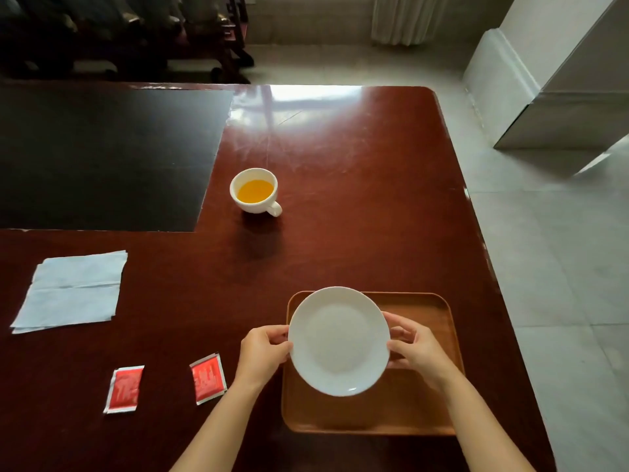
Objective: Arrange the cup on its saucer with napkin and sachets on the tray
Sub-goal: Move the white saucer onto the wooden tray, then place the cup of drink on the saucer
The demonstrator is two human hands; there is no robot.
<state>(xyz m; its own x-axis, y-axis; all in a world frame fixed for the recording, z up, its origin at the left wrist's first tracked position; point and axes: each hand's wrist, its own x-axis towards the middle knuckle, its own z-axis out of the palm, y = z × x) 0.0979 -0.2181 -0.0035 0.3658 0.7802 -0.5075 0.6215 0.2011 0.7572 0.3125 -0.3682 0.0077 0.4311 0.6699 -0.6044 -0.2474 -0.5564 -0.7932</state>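
I hold a white saucer [338, 340] by its rim with both hands, over the left part of a brown wooden tray [422, 403]. My left hand [263, 352] grips its left edge and my right hand [413, 345] its right edge. A white cup [255, 191] with orange liquid stands on the table farther back, handle toward the near right. A pale blue napkin [73, 291] lies flat at the left. Two red sachets [124, 389] [207, 378] lie on the table left of my left arm.
The dark red table [357, 199] has a black mat [102, 158] at its far left. Its right edge runs beside a tiled floor [561, 267]. Dark furniture stands beyond the far edge.
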